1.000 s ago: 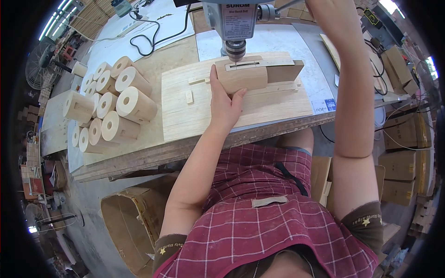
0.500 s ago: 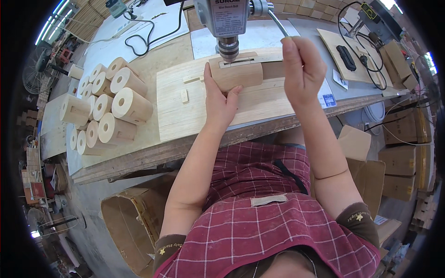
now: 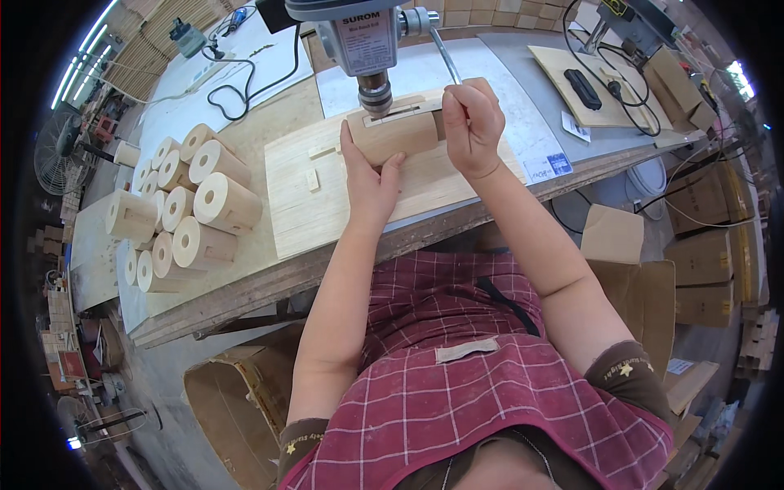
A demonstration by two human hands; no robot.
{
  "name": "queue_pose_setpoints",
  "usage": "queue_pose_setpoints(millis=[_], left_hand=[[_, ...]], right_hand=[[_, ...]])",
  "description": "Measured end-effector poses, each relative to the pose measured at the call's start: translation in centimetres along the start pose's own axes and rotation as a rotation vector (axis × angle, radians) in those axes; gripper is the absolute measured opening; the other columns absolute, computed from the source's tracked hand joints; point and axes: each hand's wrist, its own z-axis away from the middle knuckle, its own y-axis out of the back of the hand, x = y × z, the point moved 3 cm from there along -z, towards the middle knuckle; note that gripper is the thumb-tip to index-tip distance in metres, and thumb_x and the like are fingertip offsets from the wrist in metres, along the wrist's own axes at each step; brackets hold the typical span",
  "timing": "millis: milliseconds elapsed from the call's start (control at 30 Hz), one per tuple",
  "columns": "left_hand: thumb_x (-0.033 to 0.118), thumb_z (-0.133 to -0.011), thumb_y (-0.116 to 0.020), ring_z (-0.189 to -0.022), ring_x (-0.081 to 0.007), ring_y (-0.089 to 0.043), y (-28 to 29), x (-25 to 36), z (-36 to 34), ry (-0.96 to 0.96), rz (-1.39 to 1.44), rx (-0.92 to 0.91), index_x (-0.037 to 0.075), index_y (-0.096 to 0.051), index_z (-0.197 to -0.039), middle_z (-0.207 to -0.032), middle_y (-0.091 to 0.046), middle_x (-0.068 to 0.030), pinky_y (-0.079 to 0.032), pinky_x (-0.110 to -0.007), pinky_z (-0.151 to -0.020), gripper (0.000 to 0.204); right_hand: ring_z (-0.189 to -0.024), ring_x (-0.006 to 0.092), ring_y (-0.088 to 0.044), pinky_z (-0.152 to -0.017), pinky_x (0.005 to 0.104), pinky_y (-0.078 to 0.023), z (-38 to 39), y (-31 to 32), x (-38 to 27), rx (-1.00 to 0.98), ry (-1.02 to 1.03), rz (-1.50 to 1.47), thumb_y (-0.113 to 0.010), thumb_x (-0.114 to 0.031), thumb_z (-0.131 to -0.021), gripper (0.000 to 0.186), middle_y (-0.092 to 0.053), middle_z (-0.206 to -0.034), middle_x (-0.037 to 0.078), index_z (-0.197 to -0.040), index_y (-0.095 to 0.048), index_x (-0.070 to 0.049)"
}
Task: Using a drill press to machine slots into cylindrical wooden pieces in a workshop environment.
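Note:
A wooden cylinder [image 3: 398, 140] lies on its side on a pale wooden board [image 3: 302, 214], below the drill press chuck [image 3: 376, 96]. My left hand [image 3: 371, 186] holds it at its left end, thumb along the near side and fingers reaching round the far left. On its upper face a light strip carries a dark slot [image 3: 420, 110], close under the chuck. My right hand [image 3: 476, 129] is closed round the lower end of the metal lever [image 3: 445, 54] of the grey drill press [image 3: 357, 42]. The drill tip is too small to make out.
Several wooden cylinders with centre holes [image 3: 189, 209] are stacked on the bench at left. Small wood blocks [image 3: 313, 180] lie on the board. A second machine [image 3: 633, 28] with black cables stands at right. Open cardboard boxes [image 3: 237, 412] sit below the bench.
My right hand has swung the lever leftward, closer to the cylinder, and the lever hangs steeper. My left hand keeps its hold. The whole view has shifted slightly.

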Motion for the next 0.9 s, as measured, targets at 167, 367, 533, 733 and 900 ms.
queue_pose_setpoints(millis=[167,367,533,733,900], left_hand=[[0.005,-0.079,-0.061,-0.074,-0.0209,-0.058,0.1,-0.1,0.0,-0.024,0.001,-0.001,0.008,-0.002,-0.140,-0.116,-0.047,-0.0226,-0.049,-0.028,-0.052,0.084],[0.005,-0.079,-0.061,-0.084,-0.0234,-0.058,0.2,-0.5,-0.1,-0.007,0.007,-0.009,0.006,-0.004,-0.140,-0.119,-0.044,-0.0232,-0.051,-0.029,-0.059,0.084],[0.003,-0.078,-0.062,-0.099,-0.0250,-0.054,0.2,-0.6,-0.3,-0.041,0.063,0.014,0.006,-0.004,-0.141,-0.125,-0.039,-0.0223,-0.050,-0.031,-0.075,0.085],[-0.005,-0.076,-0.060,-0.080,-0.0176,-0.058,0.5,-1.1,-0.4,0.003,-0.034,-0.008,0.017,0.000,-0.143,-0.117,-0.049,-0.0180,-0.046,-0.023,-0.047,0.092],[-0.010,-0.074,-0.059,-0.091,-0.0200,-0.060,1.0,-0.7,-0.3,-0.007,-0.014,-0.013,0.014,-0.008,-0.143,-0.125,-0.045,-0.0181,-0.049,-0.024,-0.053,0.089]], right_hand=[[-0.052,0.0209,-0.050,-0.046,0.0292,-0.039,-2.3,0.8,-1.5,-0.048,-0.059,-0.021,-0.062,-0.005,-0.077,0.005,-0.051,-0.065,0.008,-0.078,-0.057,-0.005],[-0.059,0.0136,-0.048,-0.058,0.0246,-0.041,-11.9,1.1,-2.3,-0.278,-0.057,0.406,-0.056,-0.023,-0.087,0.020,-0.051,-0.066,0.006,-0.089,-0.058,-0.003],[-0.078,0.0364,-0.058,-0.068,0.0439,-0.043,-19.0,-2.6,0.4,-0.416,-0.179,0.511,-0.043,-0.030,-0.088,0.036,-0.058,-0.077,0.023,-0.079,-0.056,0.002],[-0.079,0.0340,-0.058,-0.072,0.0403,-0.043,-18.7,-3.4,2.2,-0.440,-0.168,0.196,-0.041,-0.032,-0.092,0.036,-0.060,-0.086,0.022,-0.090,-0.057,-0.001],[-0.080,0.0191,-0.056,-0.070,0.0329,-0.043,-9.9,0.7,5.8,-0.545,-0.612,0.110,-0.048,-0.033,-0.090,0.035,-0.061,-0.088,0.009,-0.114,-0.049,-0.007]])
